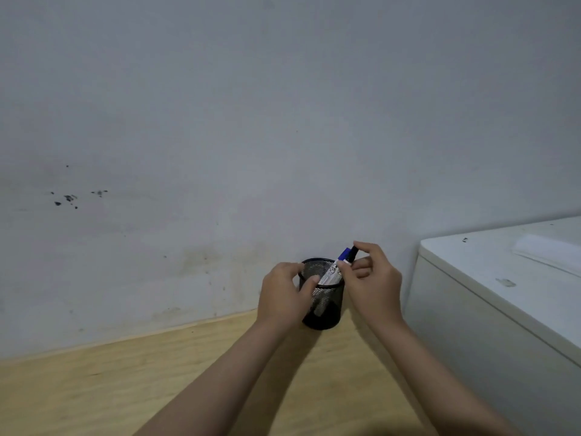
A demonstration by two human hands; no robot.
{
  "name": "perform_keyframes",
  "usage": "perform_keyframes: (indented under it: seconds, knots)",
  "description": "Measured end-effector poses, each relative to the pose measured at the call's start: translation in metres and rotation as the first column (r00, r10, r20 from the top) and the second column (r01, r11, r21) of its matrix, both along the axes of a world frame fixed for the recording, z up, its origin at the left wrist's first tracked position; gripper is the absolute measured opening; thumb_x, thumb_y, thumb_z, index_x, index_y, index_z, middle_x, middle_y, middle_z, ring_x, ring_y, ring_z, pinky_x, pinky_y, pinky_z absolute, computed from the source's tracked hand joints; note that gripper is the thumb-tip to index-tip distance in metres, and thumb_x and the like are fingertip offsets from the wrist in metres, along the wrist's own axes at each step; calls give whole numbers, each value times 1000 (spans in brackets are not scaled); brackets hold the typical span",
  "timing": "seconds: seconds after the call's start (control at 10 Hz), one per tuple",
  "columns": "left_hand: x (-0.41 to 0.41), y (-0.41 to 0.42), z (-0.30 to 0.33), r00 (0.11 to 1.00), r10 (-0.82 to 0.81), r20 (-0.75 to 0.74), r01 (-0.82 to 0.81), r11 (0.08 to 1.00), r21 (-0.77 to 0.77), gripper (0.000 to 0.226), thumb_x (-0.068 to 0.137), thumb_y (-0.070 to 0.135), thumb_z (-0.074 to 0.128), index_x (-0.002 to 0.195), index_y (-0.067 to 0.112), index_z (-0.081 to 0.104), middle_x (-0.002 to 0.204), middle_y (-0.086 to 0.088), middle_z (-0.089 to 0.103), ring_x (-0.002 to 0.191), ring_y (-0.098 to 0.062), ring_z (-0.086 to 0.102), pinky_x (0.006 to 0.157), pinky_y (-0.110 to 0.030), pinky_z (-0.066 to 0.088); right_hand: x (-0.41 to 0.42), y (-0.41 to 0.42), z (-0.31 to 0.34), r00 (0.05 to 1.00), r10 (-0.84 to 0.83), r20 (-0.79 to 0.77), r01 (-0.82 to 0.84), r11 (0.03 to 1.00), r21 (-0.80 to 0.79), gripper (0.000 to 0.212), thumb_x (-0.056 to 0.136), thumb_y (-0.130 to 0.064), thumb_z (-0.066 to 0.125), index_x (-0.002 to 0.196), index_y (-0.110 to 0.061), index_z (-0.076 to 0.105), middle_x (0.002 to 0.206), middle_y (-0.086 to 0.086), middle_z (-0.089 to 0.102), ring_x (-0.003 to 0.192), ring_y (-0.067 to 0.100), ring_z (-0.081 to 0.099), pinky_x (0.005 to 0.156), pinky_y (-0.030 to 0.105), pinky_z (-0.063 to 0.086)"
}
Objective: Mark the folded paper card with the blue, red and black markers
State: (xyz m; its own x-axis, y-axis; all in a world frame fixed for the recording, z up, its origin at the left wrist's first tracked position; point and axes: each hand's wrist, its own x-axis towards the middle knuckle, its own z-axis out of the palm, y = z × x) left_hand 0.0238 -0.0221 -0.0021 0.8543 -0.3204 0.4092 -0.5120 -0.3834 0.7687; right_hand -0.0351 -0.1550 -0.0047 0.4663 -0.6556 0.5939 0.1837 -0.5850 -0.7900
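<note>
Black wire mesh is what meets the eye first: a round pen cup (323, 305) is stood on the pale wooden surface (125, 382), close against the grey wall (283, 121). The cup is clasped by the left hand (284, 298) from its nine o'clock side, thumb laid over the near rim, fingers curled around the far rim, so that grip is closed on the cup.

At the cup's one o'clock edge, two markers are seen leaning out together. The blue marker (345, 253) is told by its blue cap above a white printed barrel, and the black marker (354, 251) is set just beside it, touching or nearly so. Both upper ends are pinched by the right hand (372, 278), forefinger arched over the top, thumb pressed on the near side; whether both or only one is truly clamped cannot be told. Their lower ends are kept inside the cup.

A red marker and the paper card cannot be made out anywhere.

Off at three o'clock, a white cabinet (503, 294) is seen, well apart from the cup. Dark flecks (67, 198) are scattered on the wall at nine o'clock.
</note>
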Motion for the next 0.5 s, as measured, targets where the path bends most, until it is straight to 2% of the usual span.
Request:
perform_keyframes:
  seconds: [0.2, 0.3, 0.4, 0.5]
  knots:
    - [1, -1, -2, 1000, 25, -15, -25, 1000, -17, 36, 74, 29, 73, 102, 8, 69, 111, -6, 68, 107, -16, 61, 89, -16, 38, 6, 0, -14, 993, -120, -22, 119, 992, -41, 24, 74, -12, 77, 96, -9, 69, 87, 8, 57, 63, 19, 58, 60, 6, 39]
    - [-1, -2, -1, 999, 35, -4, -35, 999, -4, 35, 75, 29, 73, 102, 7, 69, 111, -6, 68, 107, -17, 61, 88, -15, 37, 7, 2, -15, 992, -120, -39, 118, 992, -43, 27, 74, -10, 76, 100, -8, 68, 88, 10, 58, 61, 15, 56, 63, 15, 40]
    - [-2, -1, 0, 999, 30, -29, -29, 999, 20, 36, 76, 30, 71, 104, 8, 68, 111, -6, 68, 107, -18, 60, 87, -18, 38, 4, 6, -14, 994, -102, -46, 99, 993, -63, 32, 76, -9, 74, 106, -7, 66, 89, 12, 59, 62, 3, 53, 62, 4, 38]
    - [-9, -3, 5, 999, 20, -41, -18, 999, 44, 38, 79, 31, 67, 111, 9, 63, 116, -7, 64, 110, -19, 57, 83, -17, 35, 0, 9, -11, 994, -95, -62, 95, 995, 3, 44, 78, -10, 72, 121, -6, 59, 96, 9, 58, 66, 9, 57, 63, 9, 39]
